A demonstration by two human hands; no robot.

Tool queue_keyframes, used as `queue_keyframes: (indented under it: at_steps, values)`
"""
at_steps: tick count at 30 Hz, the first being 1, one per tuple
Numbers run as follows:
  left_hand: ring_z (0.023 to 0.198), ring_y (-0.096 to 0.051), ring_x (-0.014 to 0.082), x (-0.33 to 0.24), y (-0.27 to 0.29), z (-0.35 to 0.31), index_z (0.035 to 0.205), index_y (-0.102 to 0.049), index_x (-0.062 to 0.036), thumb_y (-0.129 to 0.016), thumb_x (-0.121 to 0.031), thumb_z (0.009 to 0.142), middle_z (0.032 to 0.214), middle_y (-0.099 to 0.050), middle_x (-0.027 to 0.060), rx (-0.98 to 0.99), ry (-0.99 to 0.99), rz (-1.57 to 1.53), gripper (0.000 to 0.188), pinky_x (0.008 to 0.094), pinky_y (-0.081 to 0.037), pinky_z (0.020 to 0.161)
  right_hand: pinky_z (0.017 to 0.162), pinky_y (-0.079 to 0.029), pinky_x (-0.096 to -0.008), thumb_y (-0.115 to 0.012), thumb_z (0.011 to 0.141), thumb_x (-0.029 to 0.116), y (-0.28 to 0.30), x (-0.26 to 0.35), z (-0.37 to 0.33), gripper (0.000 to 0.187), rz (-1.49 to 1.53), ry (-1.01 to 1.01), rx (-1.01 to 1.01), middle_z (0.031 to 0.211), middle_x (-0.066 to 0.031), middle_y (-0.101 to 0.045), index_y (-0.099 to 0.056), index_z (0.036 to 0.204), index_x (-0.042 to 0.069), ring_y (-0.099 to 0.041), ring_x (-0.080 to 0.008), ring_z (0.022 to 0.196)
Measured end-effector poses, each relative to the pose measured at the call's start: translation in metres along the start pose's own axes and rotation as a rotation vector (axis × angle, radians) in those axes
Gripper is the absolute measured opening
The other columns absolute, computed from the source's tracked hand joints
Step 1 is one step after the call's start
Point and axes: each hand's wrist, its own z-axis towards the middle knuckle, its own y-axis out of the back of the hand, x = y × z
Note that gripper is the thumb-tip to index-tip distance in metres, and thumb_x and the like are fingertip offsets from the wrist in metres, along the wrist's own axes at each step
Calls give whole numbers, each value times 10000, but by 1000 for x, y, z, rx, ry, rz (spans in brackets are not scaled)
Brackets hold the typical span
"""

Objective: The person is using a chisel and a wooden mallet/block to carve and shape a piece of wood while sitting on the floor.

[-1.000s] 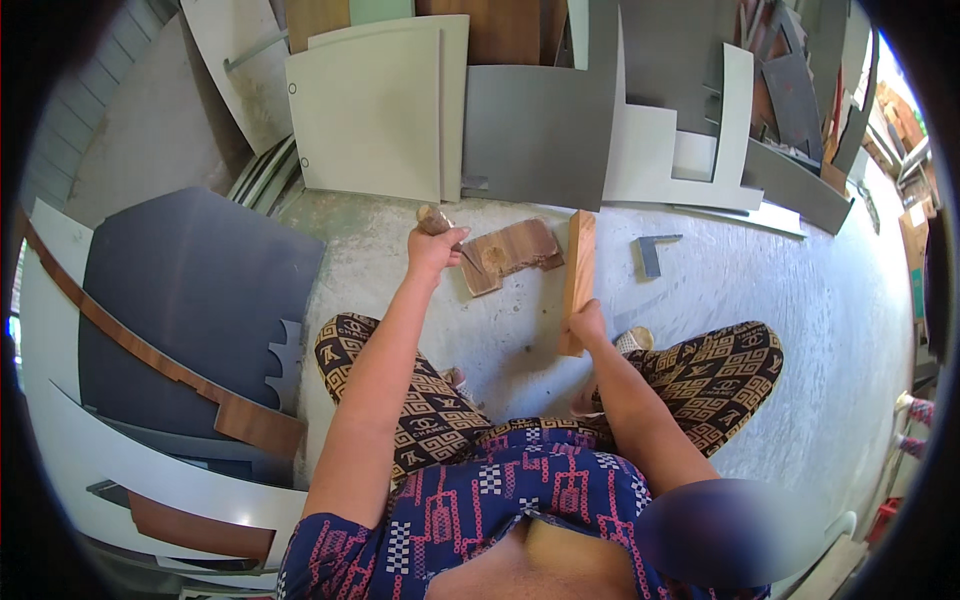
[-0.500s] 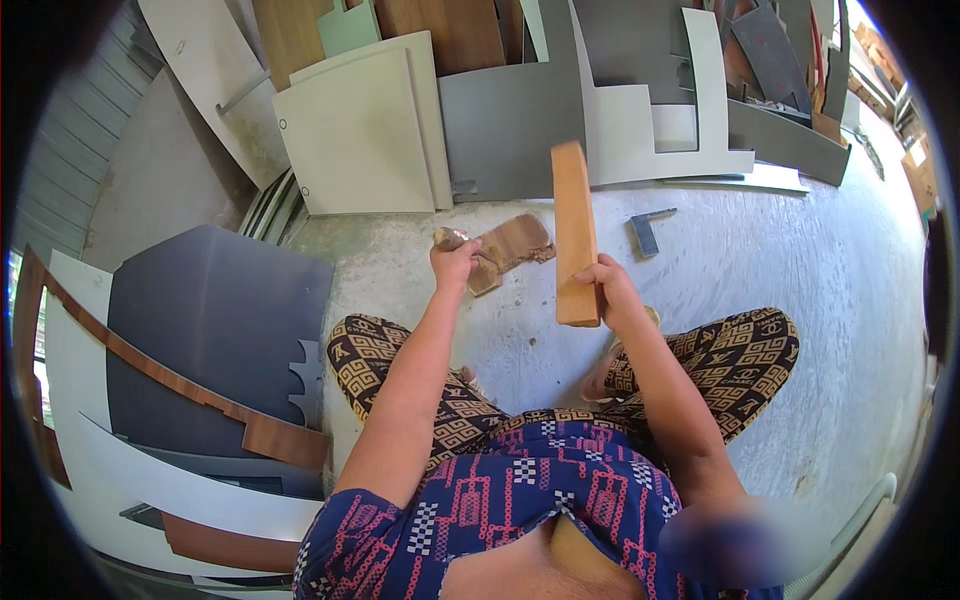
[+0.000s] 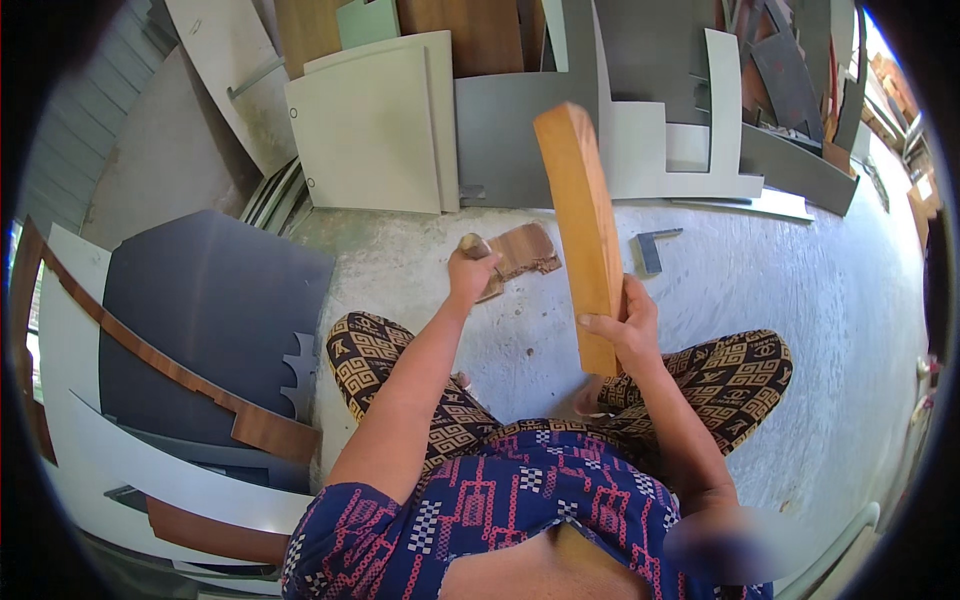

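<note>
My left hand (image 3: pixel 470 276) is closed round a tool with a rounded wooden handle (image 3: pixel 474 244), possibly a chisel; its lower end is mostly hidden. It hovers by a brown wooden board (image 3: pixel 525 250) with a chipped, ragged edge that lies on the floor. In my right hand (image 3: pixel 635 325) is a long, thick wooden block (image 3: pixel 582 220), gripped near its lower end, thumb across its face. The block stands raised and tilts slightly left at the top. Beyond it on the floor lies a small dark try square (image 3: pixel 650 252).
Cream panels (image 3: pixel 375 130), grey sheets (image 3: pixel 510 140) and offcuts lean along the far side. A large dark panel (image 3: pixel 215 320) and a curved brown strip (image 3: pixel 160 360) stand at my left. My crossed legs (image 3: pixel 720 375) frame the concrete floor (image 3: pixel 800 290).
The wooden block has come nearer to me and tilted left at its top, with my right hand lower. My left hand has shifted slightly right with the tool. The view has moved a little.
</note>
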Motion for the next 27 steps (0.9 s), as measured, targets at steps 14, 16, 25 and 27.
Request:
queue_keyframes:
  at_steps: [14, 16, 25, 27]
  values:
    - [851, -641, 149, -46, -34, -16, 1051, -642, 8, -753, -49, 716, 967, -688, 82, 69, -7, -152, 358, 309, -518, 770, 699, -496, -349, -732, 670, 184, -17, 6, 23, 564, -855, -51, 142, 833, -157, -644, -484, 1162, 58, -657, -257, 771]
    - [859, -641, 147, -42, -35, -14, 1053, -640, 14, -756, -57, 714, 972, -687, 81, 30, 27, -18, 365, 306, -516, 768, 681, -492, -389, -719, 664, 205, -21, 15, 22, 442, -375, 230, -8, 829, -170, -638, -495, 1013, 54, -635, -346, 742]
    - [816, -657, 191, -48, -41, -12, 991, -657, 26, -769, -168, 702, 915, -700, 136, 136, -91, -53, 365, 303, -511, 750, 646, -472, -352, -757, 609, 186, 0, -28, 21, 436, -745, -128, 106, 780, -135, -606, -501, 923, 24, -605, -235, 721]
    - [786, -659, 213, -65, -50, -21, 911, -676, 19, -774, -190, 686, 857, -699, 153, 92, -89, -170, 323, 320, -510, 727, 641, -471, -361, -760, 599, 180, 11, -38, 25, 424, -556, -92, 27, 779, -137, -606, -491, 886, 21, -606, -253, 719]
